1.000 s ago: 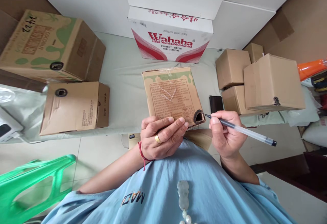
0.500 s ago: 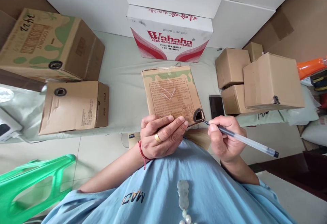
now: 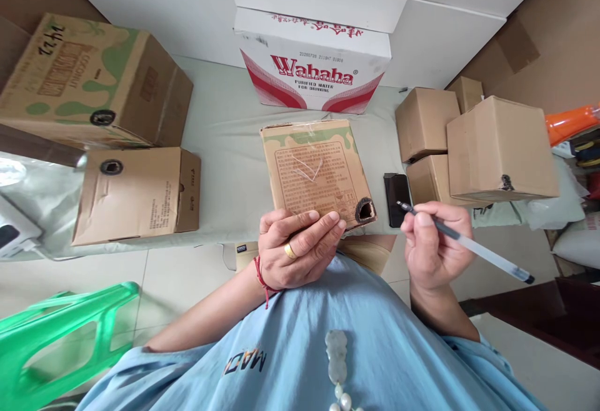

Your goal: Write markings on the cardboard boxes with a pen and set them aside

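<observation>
A cardboard box with green patches and printed text lies in front of me, with a black-edged hole at its lower right corner. My left hand is wrapped over the box's near edge, its fingers resting on the printed face; a gold ring and a red string bracelet are on it. To the right of the box, my right hand pinches a pen with a clear barrel. The pen tip points up and left, apart from the box and over the dark phone.
A white Wahaha carton stands at the back. Two brown boxes with black-ringed marks are at the left. Several plain boxes are stacked at the right. A green stool stands at the lower left.
My right hand has moved right with the pen, and the tip has left the hole's corner. My left hand and the box have stayed in place.
</observation>
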`<state>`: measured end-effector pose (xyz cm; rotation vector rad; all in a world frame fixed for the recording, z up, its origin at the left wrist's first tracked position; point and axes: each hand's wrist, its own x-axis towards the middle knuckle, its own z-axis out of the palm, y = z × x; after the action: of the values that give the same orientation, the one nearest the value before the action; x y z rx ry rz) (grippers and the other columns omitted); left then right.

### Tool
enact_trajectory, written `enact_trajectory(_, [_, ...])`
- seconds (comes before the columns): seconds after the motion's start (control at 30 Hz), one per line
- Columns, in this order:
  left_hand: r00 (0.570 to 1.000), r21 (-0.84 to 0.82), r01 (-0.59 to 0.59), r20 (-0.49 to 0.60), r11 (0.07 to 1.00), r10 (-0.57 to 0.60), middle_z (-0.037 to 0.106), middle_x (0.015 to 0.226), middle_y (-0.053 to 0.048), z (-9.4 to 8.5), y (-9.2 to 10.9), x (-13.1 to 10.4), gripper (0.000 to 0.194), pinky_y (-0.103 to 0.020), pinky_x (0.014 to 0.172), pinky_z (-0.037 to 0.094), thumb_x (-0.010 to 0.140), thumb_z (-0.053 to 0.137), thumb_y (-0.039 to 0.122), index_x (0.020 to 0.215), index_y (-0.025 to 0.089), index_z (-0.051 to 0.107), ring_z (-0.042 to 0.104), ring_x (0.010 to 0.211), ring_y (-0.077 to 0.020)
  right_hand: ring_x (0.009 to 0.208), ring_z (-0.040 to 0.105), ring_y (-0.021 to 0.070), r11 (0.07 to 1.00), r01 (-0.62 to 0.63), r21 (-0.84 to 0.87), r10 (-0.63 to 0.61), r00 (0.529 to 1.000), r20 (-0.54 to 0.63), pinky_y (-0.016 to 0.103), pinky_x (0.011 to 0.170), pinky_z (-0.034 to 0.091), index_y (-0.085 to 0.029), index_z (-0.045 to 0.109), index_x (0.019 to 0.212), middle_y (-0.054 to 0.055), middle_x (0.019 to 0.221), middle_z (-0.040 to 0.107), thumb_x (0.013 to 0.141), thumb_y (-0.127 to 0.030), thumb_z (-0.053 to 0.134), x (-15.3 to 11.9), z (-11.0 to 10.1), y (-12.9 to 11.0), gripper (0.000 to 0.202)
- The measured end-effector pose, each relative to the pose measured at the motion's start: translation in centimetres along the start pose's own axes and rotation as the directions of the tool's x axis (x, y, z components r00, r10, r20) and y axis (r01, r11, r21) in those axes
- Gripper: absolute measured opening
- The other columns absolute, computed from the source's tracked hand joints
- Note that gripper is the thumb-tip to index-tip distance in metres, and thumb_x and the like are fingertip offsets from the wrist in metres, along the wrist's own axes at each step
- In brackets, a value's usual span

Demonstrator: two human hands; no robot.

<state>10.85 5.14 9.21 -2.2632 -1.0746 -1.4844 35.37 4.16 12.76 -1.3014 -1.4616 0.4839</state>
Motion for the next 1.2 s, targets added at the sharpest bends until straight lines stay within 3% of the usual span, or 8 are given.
enact_trajectory(0.17, [1.0,0.014,-0.016,0.005,1.0,0.016,0.089,0.095,0.001,-0.1,0.0,0.1,0.027,-0.037,0.083,0.056,0.093,0.078,0.016,0.118,0.026,0.084,0.073,0.089,-0.0218,0.078,0.076,0.0199,0.933,-0.013,-0.36,0.096,0.972,0.213,0.033,0.075,0.06,-0.023,0.069,0.131,0.008,0.102,0.084,0.112,-0.032,0.054,1.6,1.1,5.4,0.026])
enact_trajectory(0.3, [1.0,0.018,-0.014,0.012,1.0,0.014,0.089,0.096,0.001,0.0,0.0,0.0,0.03,-0.038,0.083,0.056,0.093,0.077,0.017,0.12,0.028,0.084,0.074,0.089,-0.0221,0.109,0.079,0.0308,0.771,-0.014,-0.636,0.435,0.741,0.512,0.037,0.092,0.058,-0.018,0.077,0.126,0.017,0.123,0.084,0.099,-0.019,0.057,2.2,3.0,10.2,0.033])
enact_trajectory(0.4, [1.0,0.012,-0.006,0.014,1.0,0.005,0.089,0.098,0.001,-0.1,0.0,-0.1,0.034,-0.038,0.085,0.056,0.093,0.078,0.016,0.124,0.029,0.083,0.074,0.09,-0.0221,0.105,0.078,0.0332,0.757,-0.038,-0.652,0.483,0.704,0.52,0.037,0.088,0.056,-0.015,0.078,0.126,0.02,0.121,0.084,0.095,-0.019,0.061,2.2,4.0,12.5,0.036])
enact_trajectory(0.6, [0.999,-0.011,0.009,0.045,1.0,-0.008,0.089,0.105,0.003,-0.4,0.0,-0.4,0.054,-0.038,0.09,0.057,0.092,0.083,0.018,0.143,0.035,0.078,0.075,0.098,-0.0225,0.104,0.075,0.0308,0.769,-0.15,-0.621,0.487,0.767,0.418,0.041,0.093,0.056,-0.01,0.061,0.157,0.019,0.121,0.081,0.096,-0.026,0.059,2.0,3.3,15.0,0.063])
enact_trajectory(0.73, [0.999,0.005,0.032,0.01,0.999,-0.032,0.086,0.121,-0.001,-1.0,-0.6,-1.2,0.058,-0.041,0.1,0.06,0.094,0.084,0.025,0.149,0.037,0.073,0.072,0.111,-0.0254,0.083,0.07,0.0241,0.82,-0.25,-0.515,0.467,0.812,0.349,0.041,0.085,0.059,-0.01,0.07,0.141,0.012,0.1,0.08,0.099,-0.04,0.057,1.1,0.9,15.3,0.053])
enact_trajectory(0.9, [0.915,-0.081,0.391,0.146,0.917,-0.377,0.043,0.179,-0.014,-2.0,-1.8,-1.9,0.09,-0.07,0.13,0.045,0.095,0.086,0.057,0.173,0.041,0.043,0.035,0.17,-0.0457,0.078,0.071,0.0158,0.919,-0.333,-0.211,0.394,0.78,0.486,0.028,0.067,0.059,-0.02,0.072,0.14,0.009,0.113,0.082,0.101,-0.056,0.066,-0.5,-0.7,12.0,0.053])
enact_trajectory(1.07, [0.87,-0.21,0.436,0.346,0.875,-0.351,0.049,0.174,-0.022,-2.0,-3.6,-1.8,0.083,-0.065,0.124,0.053,0.101,0.083,0.049,0.172,0.035,0.04,0.048,0.164,-0.0424,0.085,0.077,0.0163,0.915,-0.385,0.12,0.19,0.674,0.714,0.03,0.069,0.066,-0.028,0.062,0.155,0.008,0.129,0.08,0.088,-0.049,0.091,-0.5,2.7,8.1,0.076])
enact_trajectory(1.2, [0.928,-0.253,0.317,0.281,0.914,-0.244,0.045,0.179,-0.021,-0.5,-6.5,-1.8,0.072,-0.067,0.125,0.052,0.104,0.08,0.041,0.166,0.038,0.044,0.042,0.169,-0.0409,0.115,0.081,0.028,0.984,-0.16,0.074,0.091,0.822,0.563,0.043,0.092,0.071,-0.023,0.075,0.126,0.011,0.122,0.083,0.089,-0.05,0.089,1.8,6.4,8.9,0.048])
